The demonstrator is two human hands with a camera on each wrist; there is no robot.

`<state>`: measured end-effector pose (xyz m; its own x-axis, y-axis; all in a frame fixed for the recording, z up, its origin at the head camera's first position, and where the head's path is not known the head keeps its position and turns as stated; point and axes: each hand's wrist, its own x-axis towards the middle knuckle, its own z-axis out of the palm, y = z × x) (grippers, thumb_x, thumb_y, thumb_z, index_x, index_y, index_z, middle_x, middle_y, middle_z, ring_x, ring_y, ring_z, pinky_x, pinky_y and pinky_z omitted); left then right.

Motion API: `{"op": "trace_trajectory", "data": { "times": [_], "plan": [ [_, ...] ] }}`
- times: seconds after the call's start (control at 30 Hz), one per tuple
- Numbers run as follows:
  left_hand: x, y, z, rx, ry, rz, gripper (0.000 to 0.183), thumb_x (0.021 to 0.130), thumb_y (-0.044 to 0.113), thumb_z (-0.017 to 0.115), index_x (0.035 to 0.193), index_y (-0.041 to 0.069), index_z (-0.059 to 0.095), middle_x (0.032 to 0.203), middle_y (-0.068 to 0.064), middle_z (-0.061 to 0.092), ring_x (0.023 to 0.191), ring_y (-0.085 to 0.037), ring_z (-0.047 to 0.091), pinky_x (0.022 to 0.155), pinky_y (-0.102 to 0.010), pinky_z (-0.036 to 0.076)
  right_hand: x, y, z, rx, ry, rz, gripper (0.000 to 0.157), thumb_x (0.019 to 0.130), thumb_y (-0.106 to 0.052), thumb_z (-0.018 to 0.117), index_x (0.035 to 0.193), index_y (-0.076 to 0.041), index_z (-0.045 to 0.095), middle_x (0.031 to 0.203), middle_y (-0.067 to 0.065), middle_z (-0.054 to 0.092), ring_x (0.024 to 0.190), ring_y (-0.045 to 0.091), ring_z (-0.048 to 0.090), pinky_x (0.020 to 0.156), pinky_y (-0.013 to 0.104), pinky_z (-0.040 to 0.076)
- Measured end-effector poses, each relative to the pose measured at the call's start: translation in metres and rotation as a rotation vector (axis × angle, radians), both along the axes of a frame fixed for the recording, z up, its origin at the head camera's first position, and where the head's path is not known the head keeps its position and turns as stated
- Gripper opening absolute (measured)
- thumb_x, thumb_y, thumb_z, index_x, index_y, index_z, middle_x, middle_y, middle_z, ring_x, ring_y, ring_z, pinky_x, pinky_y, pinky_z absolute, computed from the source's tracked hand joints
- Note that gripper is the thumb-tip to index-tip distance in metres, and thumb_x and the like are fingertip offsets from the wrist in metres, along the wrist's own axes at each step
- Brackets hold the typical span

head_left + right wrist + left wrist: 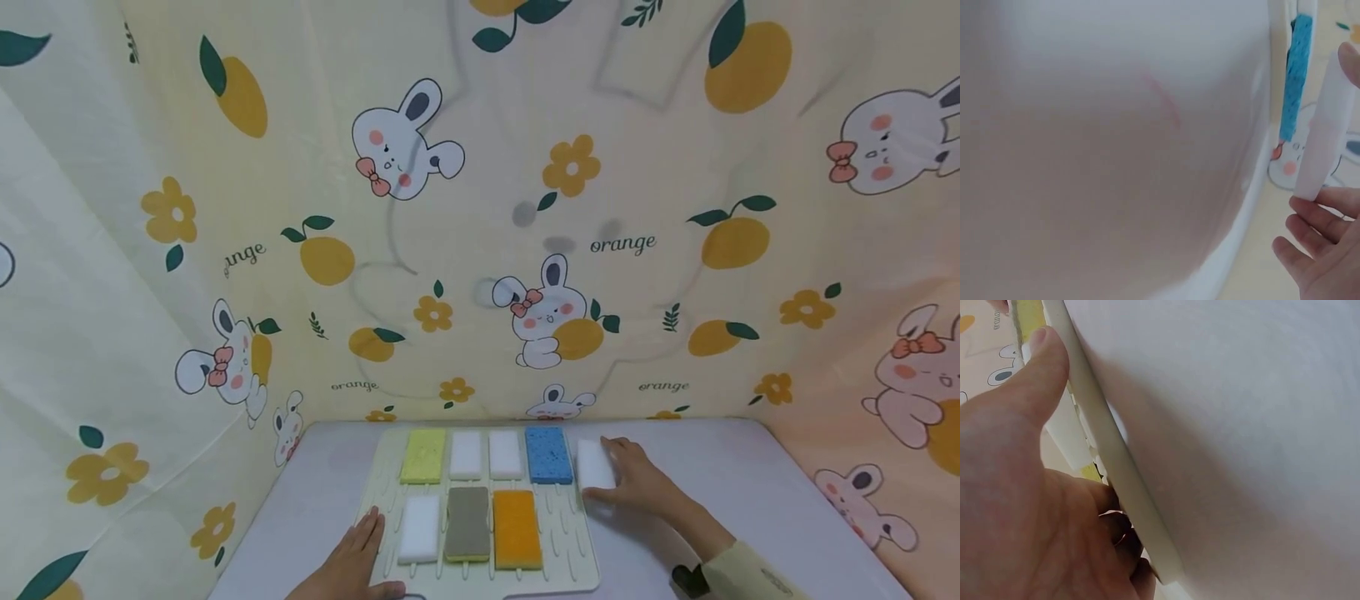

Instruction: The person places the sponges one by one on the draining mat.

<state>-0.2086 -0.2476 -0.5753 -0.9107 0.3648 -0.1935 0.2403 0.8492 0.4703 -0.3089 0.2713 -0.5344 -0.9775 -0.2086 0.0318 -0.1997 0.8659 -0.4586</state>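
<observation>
Between the thumb and fingers of my right hand [637, 479] a white sponge block [596, 464] is pinched, beside the right edge of a pale ribbed tray [558, 575]. The right wrist view shows the white block held by its two ends, apart from the blue sponge [1297, 75]. My left hand [352, 554] rests at the tray's left edge, thumb near the front rim; its fingers lie along that edge in the left wrist view. On the tray's back row sit a yellow sponge [423, 457], two white blocks and the blue sponge. In front are a white block [419, 529], a grey-topped sponge [468, 523] and an orange one [517, 529].
The tray lies on a white table [712, 467]. A cream curtain [480, 208] printed with rabbits, oranges and flowers stands behind and at both sides. A dark band [688, 581] sits at my right wrist, by a pale sleeve [750, 571].
</observation>
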Motion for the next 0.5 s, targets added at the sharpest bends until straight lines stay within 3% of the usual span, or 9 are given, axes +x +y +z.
{"op": "trace_trajectory", "data": {
  "times": [0.23, 0.5],
  "plan": [
    [0.003, 0.008, 0.009, -0.081, -0.014, 0.023, 0.118, 0.091, 0.067, 0.074, 0.164, -0.013, 0.025, 0.173, -0.033, 0.018, 0.160, -0.050, 0.022, 0.127, -0.069, 0.019, 0.019, -0.010, 0.001, 0.017, 0.057, 0.054, 0.119, 0.077, -0.068, 0.089, 0.158, 0.007, 0.044, 0.155, 0.035, 0.047, 0.141, 0.050, 0.048, 0.113, 0.069, 0.046],
    [0.000, -0.003, -0.005, 0.005, 0.029, -0.029, 0.121, 0.093, 0.074, 0.066, 0.162, -0.016, 0.024, 0.171, -0.037, 0.018, 0.158, -0.054, 0.019, 0.124, -0.074, 0.018, 0.028, -0.021, -0.002, 0.016, 0.021, 0.044, 0.124, 0.073, -0.073, 0.089, 0.160, 0.003, 0.044, 0.157, 0.030, 0.047, 0.141, 0.045, 0.048, 0.113, 0.067, 0.047]
  ]
}}
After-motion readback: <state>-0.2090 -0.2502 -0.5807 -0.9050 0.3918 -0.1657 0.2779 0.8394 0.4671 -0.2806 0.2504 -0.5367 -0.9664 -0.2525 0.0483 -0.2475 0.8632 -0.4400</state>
